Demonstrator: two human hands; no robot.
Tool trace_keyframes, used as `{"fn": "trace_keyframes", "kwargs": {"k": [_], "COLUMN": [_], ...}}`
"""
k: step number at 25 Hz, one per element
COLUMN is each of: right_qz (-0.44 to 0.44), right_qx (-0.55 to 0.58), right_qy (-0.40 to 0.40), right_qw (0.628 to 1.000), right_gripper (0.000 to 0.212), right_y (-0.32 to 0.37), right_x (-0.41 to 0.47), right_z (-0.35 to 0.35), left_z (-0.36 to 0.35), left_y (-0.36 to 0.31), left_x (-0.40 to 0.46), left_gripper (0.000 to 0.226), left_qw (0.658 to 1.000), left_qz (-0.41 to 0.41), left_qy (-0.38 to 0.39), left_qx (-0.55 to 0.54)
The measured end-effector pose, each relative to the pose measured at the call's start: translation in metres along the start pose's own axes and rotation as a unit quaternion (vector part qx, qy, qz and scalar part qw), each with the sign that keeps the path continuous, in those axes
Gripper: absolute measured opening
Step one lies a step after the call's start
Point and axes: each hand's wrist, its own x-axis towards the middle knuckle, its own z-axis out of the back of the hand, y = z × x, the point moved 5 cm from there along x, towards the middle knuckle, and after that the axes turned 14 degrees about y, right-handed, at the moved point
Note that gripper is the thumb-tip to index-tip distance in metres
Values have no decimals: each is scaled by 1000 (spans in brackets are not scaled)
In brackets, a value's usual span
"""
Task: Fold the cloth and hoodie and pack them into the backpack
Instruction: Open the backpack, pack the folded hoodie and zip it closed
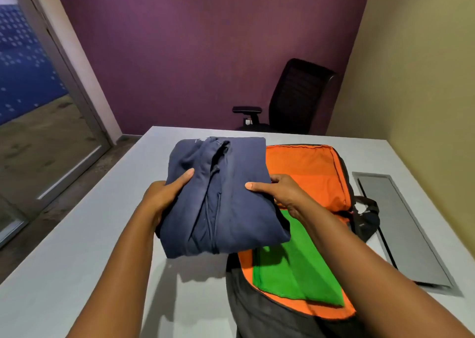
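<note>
A pale grey desk (77,273) fills the lower part of the view, its far edge meeting a purple wall (192,42). To the right stands a yellowish wall (424,80), and to the left a glass door (38,106) in a grey frame looks out on a blue dotted surface. A black office chair (295,98) sits behind the far edge of the desk, turned partly away. Set into the desk on the right is a long dark grey panel (401,227).

The backpack (257,312) lies open on the desk, black outside and orange inside. A folded green cloth (300,268) lies flat in its nearer half.

The folded navy hoodie (218,199) is held up above the desk, its right edge over the open backpack. The left hand (164,196) has its grip closed on the hoodie's left side, thumb on top and fingers underneath. The right hand (280,193) grips the right side the same way, thumb across the top.
</note>
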Motion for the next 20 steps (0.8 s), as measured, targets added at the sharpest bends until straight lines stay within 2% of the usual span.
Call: {"fn": "trace_keyframes", "kwargs": {"k": [2, 6, 10, 13, 15, 18, 20], "right_qz": [-13, -46, -90, -113, -106, -130, -131], "right_qx": [-15, -32, -2, 17, 15, -41, -115], "right_qy": [-23, -58, -73, -68, -70, -123, -200], "right_qw": [1000, 997, 993, 991, 992, 983, 964], "right_gripper": [16, 23, 33, 36, 41, 59, 75], "right_y": [-3, -28, -73, -108, -129, -153, -149], "right_x": [-24, -67, -92, -98, -96, -85, -79], "right_z": [33, 87, 116, 121, 119, 119, 116], "left_z": [-35, -100, -148, -169, -173, -171, -168], "left_y": [-6, -4, 14, 36, 56, 78, 82], "left_x": [3, 15, 22, 25, 29, 33, 35], "left_gripper": [50, 63, 52, 77, 84, 72, 55], "left_qw": [999, 995, 986, 979, 980, 984, 983], "left_qz": [-16, -14, -20, -7, 4, 16, 22], "left_qy": [27, 71, 115, 145, 144, 113, 95], "left_qx": [19, 71, 115, 146, 137, 137, 155]}}
